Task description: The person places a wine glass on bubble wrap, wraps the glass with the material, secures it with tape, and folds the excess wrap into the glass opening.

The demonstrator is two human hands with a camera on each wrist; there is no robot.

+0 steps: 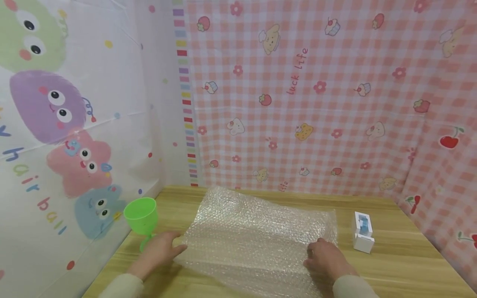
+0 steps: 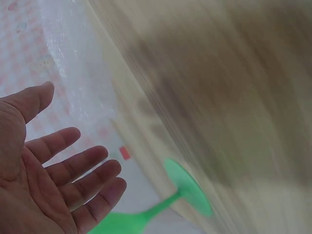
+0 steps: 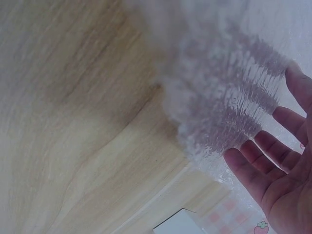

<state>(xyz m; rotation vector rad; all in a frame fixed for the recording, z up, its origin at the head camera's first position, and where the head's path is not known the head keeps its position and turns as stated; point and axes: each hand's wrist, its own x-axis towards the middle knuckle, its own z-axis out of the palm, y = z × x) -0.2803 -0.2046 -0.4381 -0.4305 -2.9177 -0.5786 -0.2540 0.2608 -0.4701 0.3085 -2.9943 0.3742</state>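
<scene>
A sheet of clear bubble wrap [image 1: 253, 240] lies spread over the middle of the wooden table. My left hand [image 1: 162, 250] is beside its left edge, fingers apart and extended, holding nothing in the left wrist view. Just behind that hand stands a green plastic goblet [image 1: 141, 215], its stem partly covered by the hand. Over the right part of the sheet is my right hand [image 1: 328, 258]. The right wrist view shows its fingers [image 3: 246, 170] loosely extended, with the tips at the bubble wrap; whether they press on it I cannot tell.
To the right of the sheet stands a small white object with a blue part [image 1: 363, 231]. The wooden table [image 1: 402, 265] ends at a pink checked cloth [image 1: 316, 103] at the back. A white cartoon-print cloth [image 1: 126, 91] hangs along the left side.
</scene>
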